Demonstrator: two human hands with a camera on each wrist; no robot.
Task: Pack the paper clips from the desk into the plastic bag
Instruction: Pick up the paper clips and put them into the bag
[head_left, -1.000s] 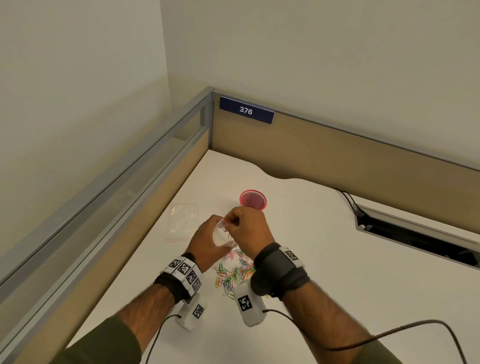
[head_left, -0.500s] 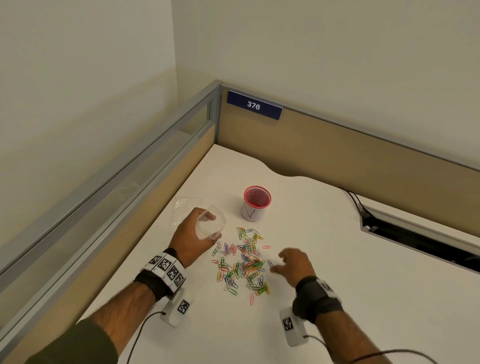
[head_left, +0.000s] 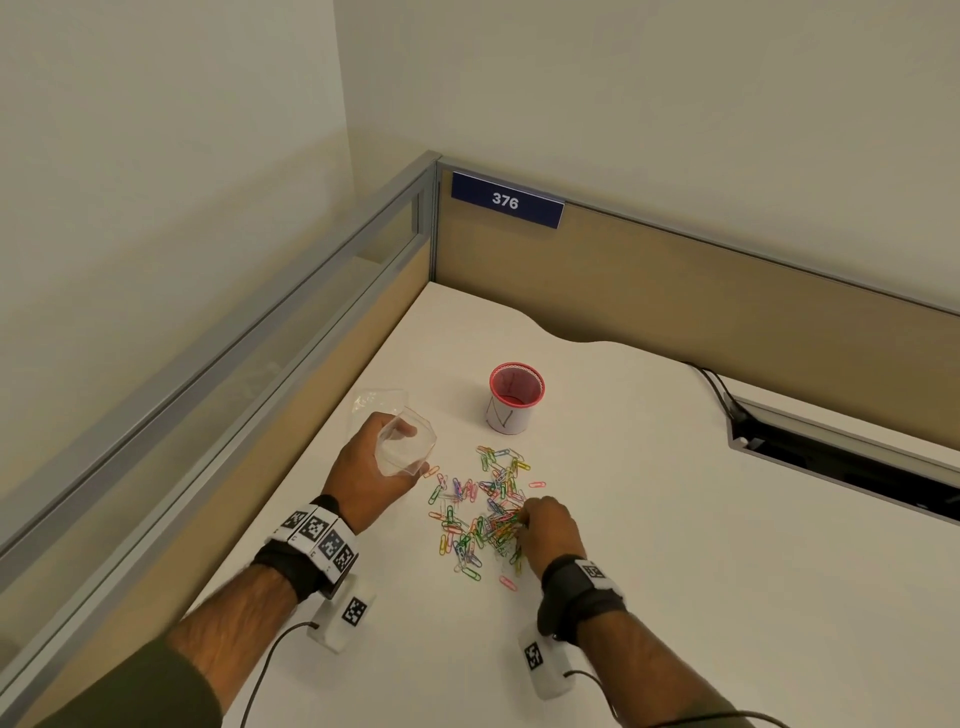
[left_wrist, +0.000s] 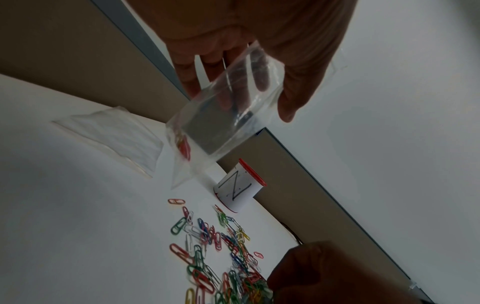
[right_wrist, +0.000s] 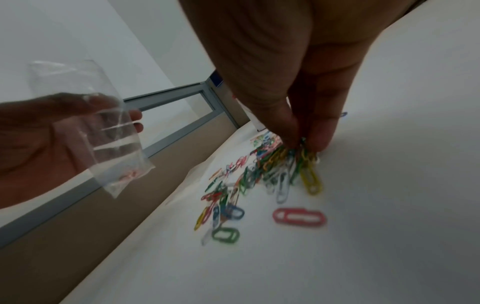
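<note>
Several coloured paper clips (head_left: 480, 512) lie scattered on the white desk (head_left: 675, 545), also seen as paper clips (left_wrist: 221, 246) and paper clips (right_wrist: 259, 174). My left hand (head_left: 374, 467) holds a small clear plastic bag (head_left: 405, 448) above the desk, left of the pile. The plastic bag (left_wrist: 221, 115) hangs with its mouth held apart, a red clip at its bottom; the same plastic bag (right_wrist: 103, 133) shows in the right wrist view. My right hand (head_left: 548, 525) is down on the pile's right side, and its fingertips (right_wrist: 293, 135) pinch a bunch of clips.
A white cup with a red rim (head_left: 514, 397) stands behind the pile. A second clear bag (head_left: 376, 401) lies flat at the desk's left edge. Beige partition walls (head_left: 675, 291) bound the desk's back and left. A cable slot (head_left: 841, 457) opens at the right.
My right hand left the bag, swung down to the right and now pinches clips in the pile. The left hand moved slightly left with the bag.
</note>
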